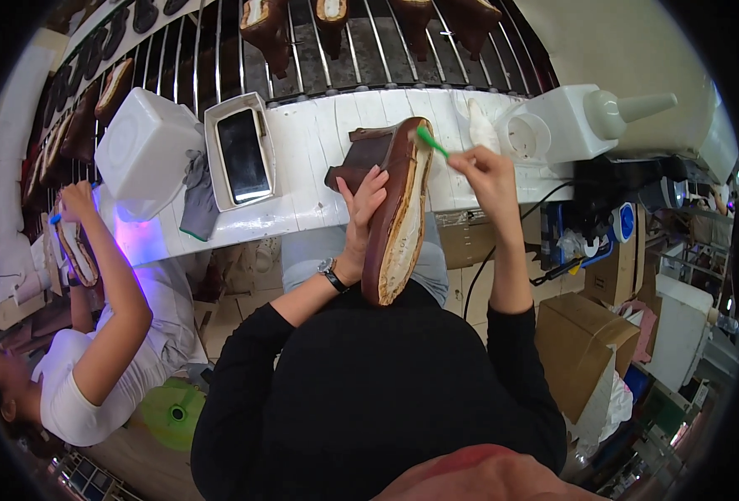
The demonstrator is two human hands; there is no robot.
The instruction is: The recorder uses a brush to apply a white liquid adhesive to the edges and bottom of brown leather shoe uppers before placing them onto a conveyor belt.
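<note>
My left hand [364, 219] grips a brown leather boot upper [384, 238] along its side, fingers laid over the leather. The boot is turned so its pale, unsoled underside [408, 230] faces up and right; its shaft lies on the bench to the left. Between the thumb and fingers of my right hand [486, 175] is a small green-handled brush [432, 141]. The brush's head meets the underside near the far end of the boot; its bristles are too small to make out.
On the white bench [303, 167] a phone [243, 156] lies in a white tray, beside a grey glove [200, 196] and a white plastic container [146, 150]. At right lies a white bottle with a spout [566, 123]. Behind, a roller rack [361, 50] carries more boots. A co-worker [111, 334] handles another at left.
</note>
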